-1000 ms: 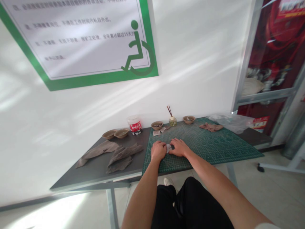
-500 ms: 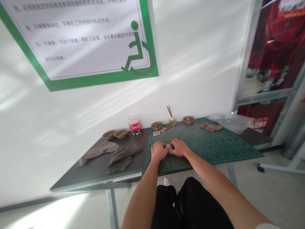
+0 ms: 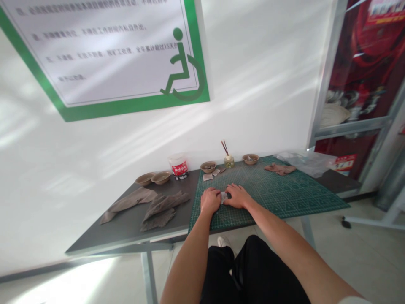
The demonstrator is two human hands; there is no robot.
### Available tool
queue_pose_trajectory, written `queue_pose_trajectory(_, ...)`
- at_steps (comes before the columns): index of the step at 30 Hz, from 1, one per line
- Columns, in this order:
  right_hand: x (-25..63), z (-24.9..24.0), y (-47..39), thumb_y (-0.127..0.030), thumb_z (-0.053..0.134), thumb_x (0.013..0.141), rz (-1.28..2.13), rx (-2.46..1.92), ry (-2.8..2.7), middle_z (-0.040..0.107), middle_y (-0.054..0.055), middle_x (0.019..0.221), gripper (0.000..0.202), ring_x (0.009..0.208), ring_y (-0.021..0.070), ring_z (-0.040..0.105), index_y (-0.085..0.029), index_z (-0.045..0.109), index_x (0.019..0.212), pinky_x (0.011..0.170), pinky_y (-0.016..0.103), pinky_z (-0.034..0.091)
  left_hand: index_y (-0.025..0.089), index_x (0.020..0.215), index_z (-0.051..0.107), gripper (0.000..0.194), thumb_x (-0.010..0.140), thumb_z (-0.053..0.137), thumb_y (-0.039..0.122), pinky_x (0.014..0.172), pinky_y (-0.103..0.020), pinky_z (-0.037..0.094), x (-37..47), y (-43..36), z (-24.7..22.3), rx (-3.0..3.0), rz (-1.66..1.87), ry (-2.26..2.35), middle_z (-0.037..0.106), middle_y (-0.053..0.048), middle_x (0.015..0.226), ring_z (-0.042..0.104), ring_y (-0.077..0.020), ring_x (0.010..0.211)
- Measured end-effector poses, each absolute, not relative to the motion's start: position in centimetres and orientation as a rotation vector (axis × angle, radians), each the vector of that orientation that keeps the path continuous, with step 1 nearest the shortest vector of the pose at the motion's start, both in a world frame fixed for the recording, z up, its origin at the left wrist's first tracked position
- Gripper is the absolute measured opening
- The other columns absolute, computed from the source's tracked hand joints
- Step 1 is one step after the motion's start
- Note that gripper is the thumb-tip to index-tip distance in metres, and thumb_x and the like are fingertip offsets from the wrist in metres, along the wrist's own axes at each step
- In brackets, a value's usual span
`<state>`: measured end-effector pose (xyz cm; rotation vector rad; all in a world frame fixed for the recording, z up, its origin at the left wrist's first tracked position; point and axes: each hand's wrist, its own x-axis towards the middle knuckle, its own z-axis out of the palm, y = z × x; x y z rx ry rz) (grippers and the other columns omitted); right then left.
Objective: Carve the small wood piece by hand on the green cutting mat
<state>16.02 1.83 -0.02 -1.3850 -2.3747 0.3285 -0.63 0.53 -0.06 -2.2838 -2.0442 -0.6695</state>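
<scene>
A small, pale, flat piece (image 3: 224,197) lies on the green cutting mat (image 3: 268,190), between my two hands; its kind is too small to make out. My left hand (image 3: 211,200) has its curled fingers on the piece's left edge. From the other side, my right hand (image 3: 237,196) grips its right edge, with something dark showing by the fingertips. Beyond my hands, several pale square pieces (image 3: 208,177) rest in front of a small bowl (image 3: 208,166) with bits in it.
A glass jar with sticks (image 3: 229,161) and another bowl (image 3: 251,158) stand along the wall. Left are two bowls (image 3: 161,177), a red-labelled tub (image 3: 179,166) and grey-brown cloths (image 3: 164,209). At right lie a crumpled cloth (image 3: 280,168) and clear plastic (image 3: 311,162).
My left hand has shifted very slightly left, and a little more of the pale piece shows between my hands. My right hand stays nearly where it was.
</scene>
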Motion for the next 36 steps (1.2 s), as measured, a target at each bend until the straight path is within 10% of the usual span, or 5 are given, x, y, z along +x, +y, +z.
queue_pose_trajectory(36,16.08,-0.35,1.97,-0.055,0.056,0.072,0.298,-1.365,-2.376,0.046,0.009,0.133,0.054,0.130,0.0298,0.028,-0.022,0.055,0.114,0.104,0.051,0.018,0.036,0.102,0.067,0.029,0.082,0.046,0.038,0.089,-0.027,0.037,-0.84,0.87,-0.24,-2.263,-0.663,-2.096,0.059,0.002,0.120,0.051,-0.0177,0.108)
